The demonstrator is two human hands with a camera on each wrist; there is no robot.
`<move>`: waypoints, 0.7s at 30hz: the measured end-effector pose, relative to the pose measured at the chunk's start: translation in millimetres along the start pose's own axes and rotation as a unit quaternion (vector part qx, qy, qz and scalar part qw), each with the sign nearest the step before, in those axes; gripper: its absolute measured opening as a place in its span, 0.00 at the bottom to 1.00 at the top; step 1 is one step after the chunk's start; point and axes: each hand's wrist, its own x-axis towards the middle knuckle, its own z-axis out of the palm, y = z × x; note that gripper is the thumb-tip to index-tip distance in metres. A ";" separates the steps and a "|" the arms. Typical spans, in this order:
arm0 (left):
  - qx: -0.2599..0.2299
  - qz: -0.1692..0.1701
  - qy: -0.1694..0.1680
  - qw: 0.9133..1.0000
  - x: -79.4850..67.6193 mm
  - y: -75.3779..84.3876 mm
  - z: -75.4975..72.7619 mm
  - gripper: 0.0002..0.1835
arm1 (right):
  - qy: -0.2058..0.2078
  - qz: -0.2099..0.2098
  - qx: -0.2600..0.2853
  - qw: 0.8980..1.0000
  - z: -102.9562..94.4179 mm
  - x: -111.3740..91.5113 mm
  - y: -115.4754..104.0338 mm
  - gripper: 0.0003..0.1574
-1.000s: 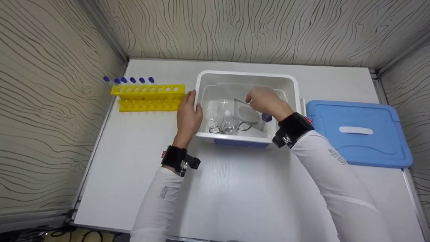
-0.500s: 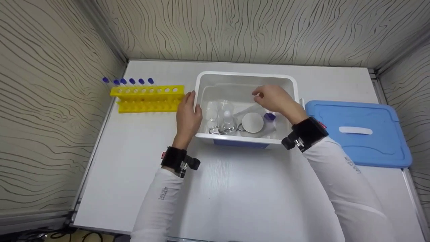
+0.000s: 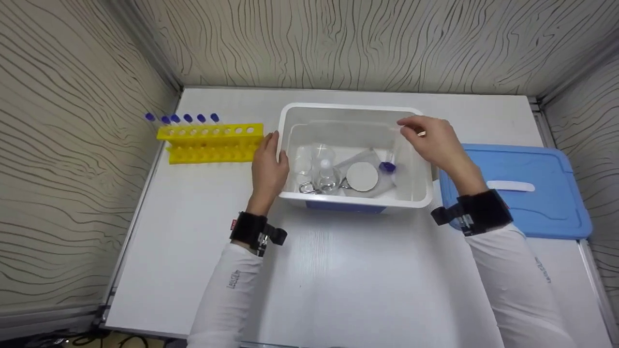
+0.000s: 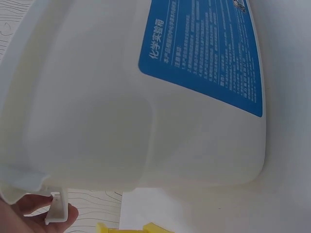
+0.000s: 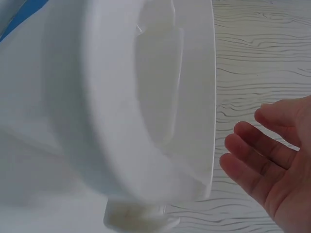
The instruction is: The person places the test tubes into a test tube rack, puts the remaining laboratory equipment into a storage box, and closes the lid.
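Observation:
A white plastic box with a blue label stands open on the table. My left hand holds it at the left side; in the left wrist view its fingers curl around a white latch. My right hand hovers over the right rim with thumb and fingers apart, and nothing shows between them. Inside lie a grey square sheet with a white disc, looking like a wire gauze, a clear glass vessel with a white cap, and a clear tube with a purple cap.
A yellow test tube rack stands left of the box, with several purple-capped tubes in its back part. The blue lid with a white handle lies at the right. Patterned panels border the table.
My right hand has let go of the grey sheet, which now lies flat in the box. It has moved right, out over the rim. The left hand stays at the box.

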 end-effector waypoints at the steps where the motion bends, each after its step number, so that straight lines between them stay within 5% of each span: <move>1: -0.001 0.000 0.000 1.000 -0.1 -0.2 -0.1 0.28 | 0.018 0.000 0.003 1.000 -3.7 -3.2 2.9 0.22; 12: 0.000 0.005 0.002 1.000 -0.1 -0.7 -1.0 0.27 | 0.172 0.038 0.048 0.983 -42.0 -40.3 55.9 0.20; 21: -0.002 0.002 0.002 1.000 0.2 -1.4 -1.0 0.28 | 0.130 0.116 -0.002 0.985 -32.2 -72.6 126.5 0.27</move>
